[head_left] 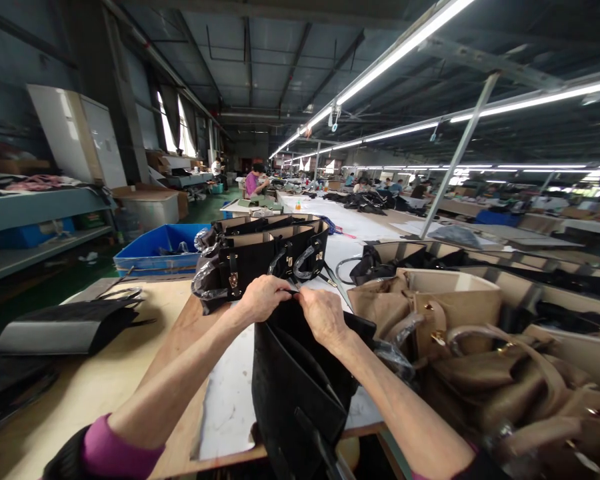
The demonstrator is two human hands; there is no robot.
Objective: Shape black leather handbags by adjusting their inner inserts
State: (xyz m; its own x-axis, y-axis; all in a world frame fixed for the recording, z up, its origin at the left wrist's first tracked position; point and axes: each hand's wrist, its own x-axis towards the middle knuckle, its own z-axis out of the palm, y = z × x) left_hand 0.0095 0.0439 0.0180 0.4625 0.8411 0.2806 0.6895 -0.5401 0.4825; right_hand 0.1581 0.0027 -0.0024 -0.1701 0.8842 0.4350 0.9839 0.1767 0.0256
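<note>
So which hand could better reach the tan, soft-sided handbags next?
Probably the right hand: it's nearer those tan handbags than the left hand, though both hold the open, soft black handbag.

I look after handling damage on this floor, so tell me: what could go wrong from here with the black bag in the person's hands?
The black bag seems to reach past the near edge of the worktable, so it might slip down if the left hand and right hand loosened their hold on its rim. The tan bags crowd close to the right forearm; a sideways swing could knock them.
</note>
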